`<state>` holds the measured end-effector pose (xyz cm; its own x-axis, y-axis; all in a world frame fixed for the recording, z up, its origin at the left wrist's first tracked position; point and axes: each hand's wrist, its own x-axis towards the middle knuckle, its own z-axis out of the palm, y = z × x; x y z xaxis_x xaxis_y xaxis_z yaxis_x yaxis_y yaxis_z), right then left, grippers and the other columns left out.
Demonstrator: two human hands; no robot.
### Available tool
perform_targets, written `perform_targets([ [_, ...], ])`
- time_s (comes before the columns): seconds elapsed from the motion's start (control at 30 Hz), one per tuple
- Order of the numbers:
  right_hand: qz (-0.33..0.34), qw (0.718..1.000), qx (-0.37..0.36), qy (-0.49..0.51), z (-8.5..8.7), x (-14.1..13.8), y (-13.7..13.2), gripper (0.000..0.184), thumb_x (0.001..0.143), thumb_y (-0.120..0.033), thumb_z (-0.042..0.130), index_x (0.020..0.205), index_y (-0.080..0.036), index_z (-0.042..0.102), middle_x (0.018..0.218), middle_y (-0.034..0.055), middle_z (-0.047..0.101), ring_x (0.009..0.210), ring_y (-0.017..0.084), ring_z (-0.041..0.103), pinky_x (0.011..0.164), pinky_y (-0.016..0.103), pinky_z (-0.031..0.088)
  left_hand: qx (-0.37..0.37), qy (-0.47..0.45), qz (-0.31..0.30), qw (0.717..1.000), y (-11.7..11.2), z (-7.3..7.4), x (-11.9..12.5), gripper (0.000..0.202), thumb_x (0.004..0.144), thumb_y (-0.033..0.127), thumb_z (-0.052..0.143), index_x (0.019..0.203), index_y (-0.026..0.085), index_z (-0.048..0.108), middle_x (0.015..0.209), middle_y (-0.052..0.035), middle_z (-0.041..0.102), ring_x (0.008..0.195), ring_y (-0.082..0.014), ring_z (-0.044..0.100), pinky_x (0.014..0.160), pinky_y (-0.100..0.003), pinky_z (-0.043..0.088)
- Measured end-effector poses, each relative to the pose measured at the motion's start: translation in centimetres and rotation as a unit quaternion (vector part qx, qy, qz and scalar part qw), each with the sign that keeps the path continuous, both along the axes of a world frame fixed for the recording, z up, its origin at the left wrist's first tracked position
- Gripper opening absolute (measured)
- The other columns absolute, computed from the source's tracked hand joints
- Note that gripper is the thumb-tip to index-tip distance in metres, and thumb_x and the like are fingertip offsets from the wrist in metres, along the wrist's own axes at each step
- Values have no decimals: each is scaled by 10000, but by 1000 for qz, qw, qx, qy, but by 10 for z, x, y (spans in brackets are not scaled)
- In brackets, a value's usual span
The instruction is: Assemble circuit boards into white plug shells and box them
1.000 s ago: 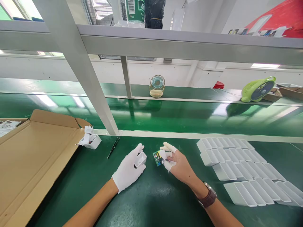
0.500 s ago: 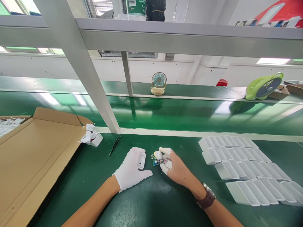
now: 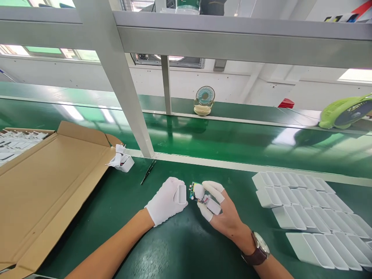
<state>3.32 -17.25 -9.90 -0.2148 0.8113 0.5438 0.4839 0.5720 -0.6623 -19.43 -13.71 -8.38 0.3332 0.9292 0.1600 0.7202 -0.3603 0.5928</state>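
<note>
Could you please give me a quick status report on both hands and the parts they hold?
Left hand grips white casing. Right hand pinches green circuit board. Parts close, not joined. Nothing between them.

Bare green mat [image 3: 186, 248] lies open between the cardboard flap [image 3: 49, 186] and white trays [image 3: 305, 209].

left hand [image 3: 167, 200] gloved, right hand [image 3: 216, 205] pinching
</note>
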Motion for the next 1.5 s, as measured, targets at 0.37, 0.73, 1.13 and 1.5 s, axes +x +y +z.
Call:
perform_targets([
  [0.37, 72, 996, 25, -45, 2, -6, -6, 615, 920, -142, 640, 1493, -215, 428, 1337, 150, 577, 1222, 250, 618, 1021, 403, 578, 40, 38, -52, 997, -2, 3, 1, 213, 683, 218, 708, 882, 194, 639, 936, -84, 651, 898, -249, 658, 746, -318, 528],
  [0.73, 73, 995, 6, -73, 0, -7, -8, 613, 931, -164, 637, 1500, -217, 414, 1345, 155, 570, 1210, 253, 619, 995, 410, 590, 70, 29, -80, 994, -1, -3, 2, 298, 696, 262, 727, 979, 193, 666, 988, -105, 667, 949, -278, 660, 782, -351, 528],
  [1.13, 84, 993, 51, -60, 3, -8, -10, 678, 910, -87, 643, 1520, -221, 381, 1351, 156, 559, 1238, 259, 598, 1005, 430, 575, 72, 28, -57, 995, -3, -2, 0, 228, 711, 277, 709, 915, 200, 638, 935, -89, 646, 915, -266, 659, 733, -329, 516],
  [1.5, 78, 994, 46, -60, 3, -13, -10, 685, 907, -86, 629, 1521, -251, 376, 1328, 148, 577, 1185, 264, 628, 951, 436, 601, 62, 36, -72, 995, -3, 2, 3, 181, 739, 262, 691, 897, 203, 628, 955, -96, 646, 965, -276, 643, 775, -346, 511],
])
